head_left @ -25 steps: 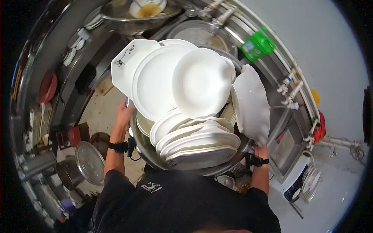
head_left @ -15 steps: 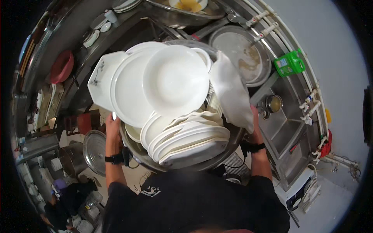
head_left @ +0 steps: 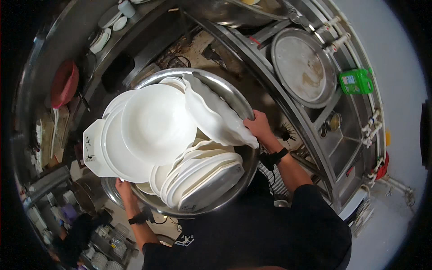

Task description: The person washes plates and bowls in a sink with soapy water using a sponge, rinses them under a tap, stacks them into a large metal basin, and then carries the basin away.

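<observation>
A wide steel basin (head_left: 245,108) heaped with white dishes is held in front of my body. My left hand (head_left: 125,191) grips its near left rim, partly hidden under the dishes. On the right rim my right hand (head_left: 259,127) is closed, close beside a wavy-edged white dish (head_left: 216,112) that leans inside. A round white bowl (head_left: 159,123) lies on top of the pile, over an angular plate (head_left: 93,148) with a dark drawing. Nearest me, several plates (head_left: 202,177) stand tilted in a row.
A steel counter with sinks (head_left: 346,150) runs along the right, holding a large round pan (head_left: 301,67) and a green jug (head_left: 356,82). A red basin (head_left: 65,84) is at the left. Pipes and taps (head_left: 337,40) line the wall. Crockery (head_left: 108,238) sits at lower left, near a dark-clothed person (head_left: 78,238).
The loaded basin has shifted left and a little toward me, both hands still on it. The counter and pan now appear farther right, and floor shows beyond the basin.
</observation>
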Demonstrator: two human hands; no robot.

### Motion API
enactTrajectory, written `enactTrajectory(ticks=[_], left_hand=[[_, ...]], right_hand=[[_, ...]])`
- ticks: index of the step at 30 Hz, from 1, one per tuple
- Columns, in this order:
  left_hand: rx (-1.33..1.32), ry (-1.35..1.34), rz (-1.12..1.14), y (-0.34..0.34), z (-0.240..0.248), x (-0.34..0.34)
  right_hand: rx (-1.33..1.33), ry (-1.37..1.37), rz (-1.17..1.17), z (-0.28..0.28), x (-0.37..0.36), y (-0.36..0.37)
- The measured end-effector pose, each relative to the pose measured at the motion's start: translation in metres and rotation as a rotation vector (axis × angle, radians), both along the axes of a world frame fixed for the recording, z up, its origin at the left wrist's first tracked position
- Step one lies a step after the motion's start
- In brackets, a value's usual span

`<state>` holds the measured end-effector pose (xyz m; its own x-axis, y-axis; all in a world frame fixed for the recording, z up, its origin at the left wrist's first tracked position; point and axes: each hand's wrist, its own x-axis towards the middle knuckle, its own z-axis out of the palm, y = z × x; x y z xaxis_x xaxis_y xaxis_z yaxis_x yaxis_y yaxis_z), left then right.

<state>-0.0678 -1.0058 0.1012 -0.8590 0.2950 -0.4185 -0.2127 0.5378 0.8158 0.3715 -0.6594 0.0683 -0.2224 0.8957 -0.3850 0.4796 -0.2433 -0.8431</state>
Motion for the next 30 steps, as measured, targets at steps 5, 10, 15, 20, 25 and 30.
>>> enactTrajectory(ticks=[5,10,15,20,25,30], left_hand=[[0.012,-0.033,0.033,0.011,-0.039,-0.032],[-0.021,-0.053,0.081,0.044,-0.082,-0.066],[-0.046,-0.060,-0.106,0.030,-0.200,-0.131],[-0.038,0.088,-0.074,0.049,-0.320,-0.159],[0.063,-0.002,-0.022,0.096,-0.426,-0.197],[0.042,0.071,-0.091,0.086,-0.505,-0.226]], right_hand=[[-0.002,-0.092,0.093,-0.040,-0.041,0.025],[-0.074,-0.063,0.084,-0.065,-0.102,0.068],[-0.031,-0.146,0.047,-0.144,-0.151,0.073],[0.042,-0.250,0.087,-0.235,-0.201,0.087],[0.042,-0.304,0.168,-0.341,-0.221,0.114],[0.009,-0.120,0.158,-0.430,-0.236,0.127]])
